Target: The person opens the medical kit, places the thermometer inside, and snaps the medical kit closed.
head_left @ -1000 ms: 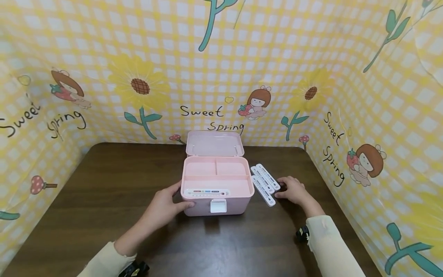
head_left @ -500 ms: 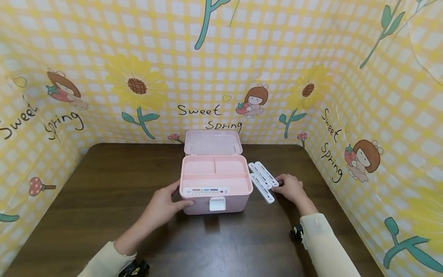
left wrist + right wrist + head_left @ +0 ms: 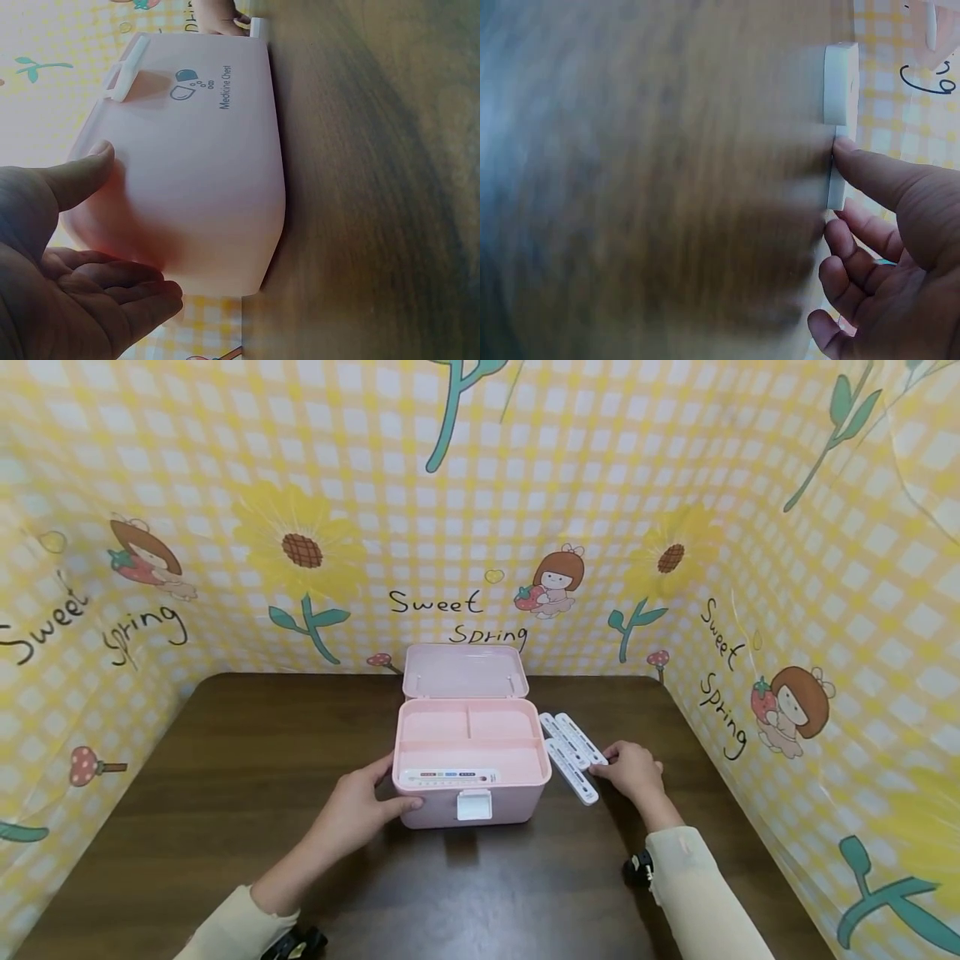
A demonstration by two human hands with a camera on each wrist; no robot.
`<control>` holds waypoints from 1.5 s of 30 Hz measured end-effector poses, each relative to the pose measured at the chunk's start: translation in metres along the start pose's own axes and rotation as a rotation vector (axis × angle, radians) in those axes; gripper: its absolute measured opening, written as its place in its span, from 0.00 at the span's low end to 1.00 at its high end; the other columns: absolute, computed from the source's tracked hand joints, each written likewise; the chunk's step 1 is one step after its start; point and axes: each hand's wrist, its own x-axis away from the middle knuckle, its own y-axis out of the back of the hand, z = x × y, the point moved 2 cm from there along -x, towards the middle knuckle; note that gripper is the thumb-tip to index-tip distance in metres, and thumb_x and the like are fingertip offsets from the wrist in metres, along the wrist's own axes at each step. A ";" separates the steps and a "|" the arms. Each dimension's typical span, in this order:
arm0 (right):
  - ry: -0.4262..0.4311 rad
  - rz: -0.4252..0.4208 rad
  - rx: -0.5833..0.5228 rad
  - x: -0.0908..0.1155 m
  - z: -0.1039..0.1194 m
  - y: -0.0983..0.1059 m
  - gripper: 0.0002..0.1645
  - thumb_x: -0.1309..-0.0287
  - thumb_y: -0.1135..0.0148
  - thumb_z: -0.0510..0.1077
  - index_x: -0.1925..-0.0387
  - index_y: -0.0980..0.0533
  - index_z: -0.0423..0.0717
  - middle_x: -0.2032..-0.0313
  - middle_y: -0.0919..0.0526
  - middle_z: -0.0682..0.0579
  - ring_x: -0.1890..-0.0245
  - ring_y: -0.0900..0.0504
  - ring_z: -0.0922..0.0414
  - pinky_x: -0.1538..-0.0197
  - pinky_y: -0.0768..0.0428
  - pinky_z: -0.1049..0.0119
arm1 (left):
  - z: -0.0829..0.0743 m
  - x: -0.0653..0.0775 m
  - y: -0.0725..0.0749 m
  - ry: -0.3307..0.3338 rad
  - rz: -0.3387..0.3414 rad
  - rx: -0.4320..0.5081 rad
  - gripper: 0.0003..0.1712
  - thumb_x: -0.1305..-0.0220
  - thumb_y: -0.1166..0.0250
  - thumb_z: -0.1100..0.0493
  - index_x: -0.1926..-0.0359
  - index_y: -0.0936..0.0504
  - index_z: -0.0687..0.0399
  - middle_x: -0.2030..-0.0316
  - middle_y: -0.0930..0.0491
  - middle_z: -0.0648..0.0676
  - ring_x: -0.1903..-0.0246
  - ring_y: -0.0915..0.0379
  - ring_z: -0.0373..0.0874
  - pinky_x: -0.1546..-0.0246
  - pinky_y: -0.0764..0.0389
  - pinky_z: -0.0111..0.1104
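Observation:
A pink medicine box [image 3: 423,810] stands on the table with its lid [image 3: 465,671] tipped back. My left hand [image 3: 358,806] holds its front left corner, thumb on the front wall and fingers along the side. Inside the divided top tray, a flat white strip [image 3: 450,776] with coloured marks and a printed scale lies along the front. Right of the box are three similar white strips; the rightmost white strip [image 3: 581,737] has its near end between the thumb and forefinger of my right hand [image 3: 636,772]. In the right wrist view, a white strip [image 3: 841,86] lies just past that thumb.
The brown table [image 3: 247,793] extends on both sides of the box. A yellow checked cloth [image 3: 300,635] with flowers and printed figures rises behind the table and at its sides. A white latch [image 3: 473,805] hangs on the front of the box.
My right hand has shifted a little left, its thumb coming up to the near end of the rightmost strip. My left hand and the box have stayed in place.

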 end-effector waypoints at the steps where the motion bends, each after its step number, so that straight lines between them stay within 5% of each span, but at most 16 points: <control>1: -0.013 0.000 -0.008 0.001 -0.001 0.000 0.22 0.47 0.22 0.57 0.61 0.17 0.45 0.64 0.13 0.49 0.58 0.18 0.46 0.50 0.32 0.42 | 0.000 0.000 -0.001 0.004 0.002 -0.001 0.57 0.46 0.22 0.37 0.25 0.34 0.61 0.30 0.28 0.62 0.30 0.33 0.59 0.35 0.27 0.57; 9: -0.079 -0.055 -0.096 0.005 -0.006 0.001 0.20 0.45 0.25 0.54 0.61 0.17 0.43 0.63 0.13 0.47 0.57 0.18 0.44 0.44 0.33 0.37 | 0.001 -0.001 -0.002 0.030 0.008 0.010 0.58 0.48 0.21 0.37 0.24 0.35 0.60 0.30 0.29 0.62 0.30 0.32 0.60 0.35 0.27 0.58; 17: -0.105 -0.115 -0.164 0.003 -0.009 0.013 0.21 0.43 0.27 0.54 0.57 0.16 0.42 0.62 0.13 0.45 0.58 0.19 0.44 0.52 0.27 0.46 | 0.003 -0.001 0.001 0.033 -0.013 -0.012 0.59 0.51 0.21 0.34 0.25 0.33 0.58 0.31 0.27 0.61 0.30 0.32 0.59 0.34 0.29 0.60; 45: 0.047 -0.206 -0.370 0.032 -0.006 0.042 0.22 0.41 0.26 0.49 0.50 0.18 0.40 0.57 0.13 0.42 0.57 0.16 0.50 0.61 0.21 0.68 | -0.004 0.002 0.002 -0.026 -0.018 -0.032 0.59 0.47 0.23 0.34 0.24 0.36 0.60 0.29 0.30 0.63 0.32 0.31 0.59 0.36 0.24 0.53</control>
